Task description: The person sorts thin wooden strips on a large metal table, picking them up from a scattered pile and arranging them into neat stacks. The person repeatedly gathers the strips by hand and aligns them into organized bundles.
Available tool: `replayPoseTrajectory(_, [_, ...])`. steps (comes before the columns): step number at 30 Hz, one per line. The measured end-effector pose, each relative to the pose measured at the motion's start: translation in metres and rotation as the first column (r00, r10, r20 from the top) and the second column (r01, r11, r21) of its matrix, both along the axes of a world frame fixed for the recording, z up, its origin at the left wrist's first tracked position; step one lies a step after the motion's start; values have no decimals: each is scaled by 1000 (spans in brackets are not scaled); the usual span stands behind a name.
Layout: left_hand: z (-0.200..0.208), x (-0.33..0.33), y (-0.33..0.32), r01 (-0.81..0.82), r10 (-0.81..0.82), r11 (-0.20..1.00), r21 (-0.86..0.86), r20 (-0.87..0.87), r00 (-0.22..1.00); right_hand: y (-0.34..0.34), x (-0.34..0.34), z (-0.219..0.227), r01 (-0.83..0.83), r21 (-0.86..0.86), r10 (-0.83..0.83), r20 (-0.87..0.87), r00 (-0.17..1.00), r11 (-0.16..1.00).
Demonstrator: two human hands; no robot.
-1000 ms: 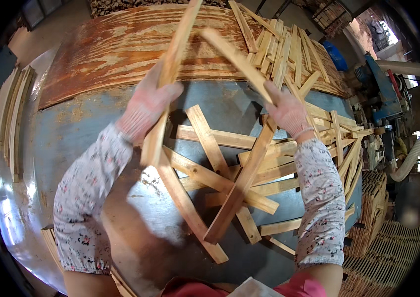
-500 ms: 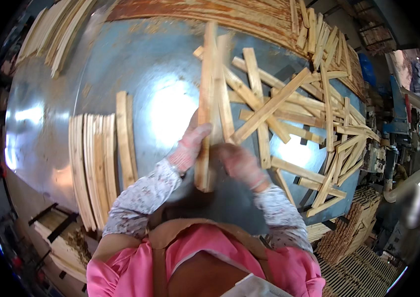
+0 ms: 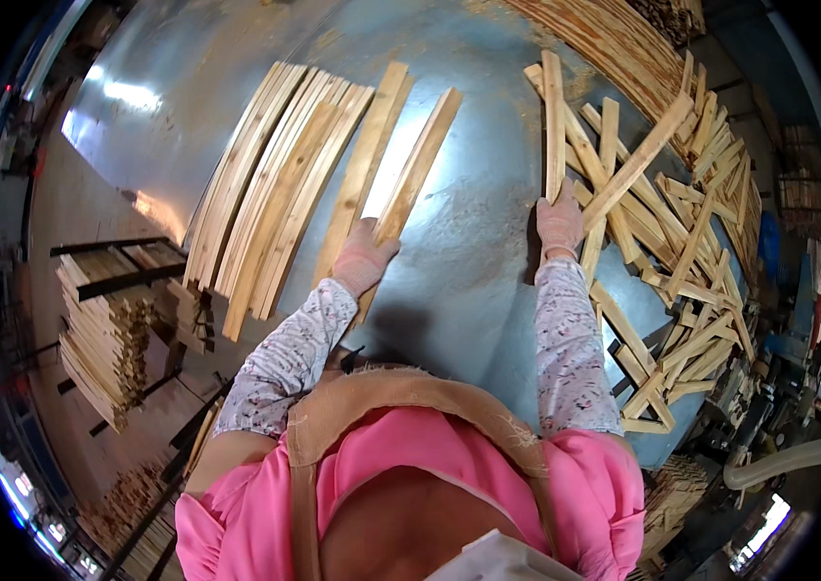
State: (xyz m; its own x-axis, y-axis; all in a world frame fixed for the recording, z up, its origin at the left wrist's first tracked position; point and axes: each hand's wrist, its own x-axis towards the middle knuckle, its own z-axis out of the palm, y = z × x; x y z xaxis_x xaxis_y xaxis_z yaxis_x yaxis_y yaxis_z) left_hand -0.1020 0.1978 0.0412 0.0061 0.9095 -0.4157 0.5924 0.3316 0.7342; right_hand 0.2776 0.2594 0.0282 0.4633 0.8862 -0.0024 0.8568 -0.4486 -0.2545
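- Left hand, in a pinkish glove, has its fingers wrapped round the near part of a long flat pale-wood strip, just right of a tidy row of straight blond-wood boards
- Right hand, gloved too, is pinching the near end of a narrow yellowish-wood strip
- That one's beside a messy crisscross heap of light-wood slats, lol
- Underneath: shiny blue-grey metal counter
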Motion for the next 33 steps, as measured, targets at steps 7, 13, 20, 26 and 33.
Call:
replayPoseTrajectory(7, [2, 26, -30, 429, -402, 902, 48, -269, 875, -125, -180, -22, -365, -284, 232, -407, 883, 887])
replayPoseTrajectory(13, [-14, -71, -51, 301, -122, 932, 203, -607, 785, -116, -222, 25, -148, -234, 29, -444, 895, 961])
replayPoseTrajectory(20, [11, -114, -75, 81, -77, 993, -85, 47, 996, -120, -262, 5, -233, -148, 130, -505, 853, 961])
replayPoseTrajectory(26, [40, -149, -95, 244, -240, 969, -29, -335, 911, -119, -339, 28, -320, -190, 79, -739, 669, 928])
replayPoseTrajectory(33, [35, -153, -90, 474, -205, 830, 293, -630, 749, 6, -306, 14, -450, 179, 479, -184, 858, 875])
